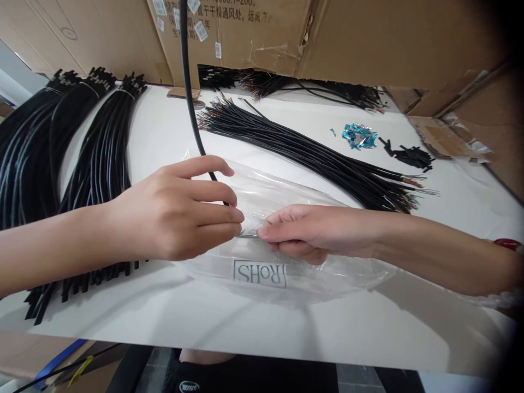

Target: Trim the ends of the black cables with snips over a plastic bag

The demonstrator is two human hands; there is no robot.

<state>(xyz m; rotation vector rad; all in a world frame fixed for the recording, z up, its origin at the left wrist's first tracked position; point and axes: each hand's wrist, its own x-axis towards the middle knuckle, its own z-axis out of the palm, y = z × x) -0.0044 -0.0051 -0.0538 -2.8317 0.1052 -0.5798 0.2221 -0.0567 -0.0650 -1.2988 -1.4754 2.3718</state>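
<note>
A single black cable (189, 82) comes down from the top of the head view into my left hand (176, 210), whose fingers are curled round its lower end. Facing it from the right, my right hand (297, 232) is closed in a pinch between thumb and forefinger. Thin silvery strands (249, 235) stretch between the two hands; my right fingertips grip them. The cable's very end is hidden behind my left fingers. Both hands are above a see-through plastic bag (262, 273) marked RoHS, which lies on the white table (229, 327).
A bundle of black cables (298, 147) with bared coloured wires lies behind the hands. Several tied cable bundles (102, 147) fill the left side. Blue foil scraps (359, 136) and black sheath pieces (411, 157) are at the right. Cardboard boxes (254, 38) wall off the back.
</note>
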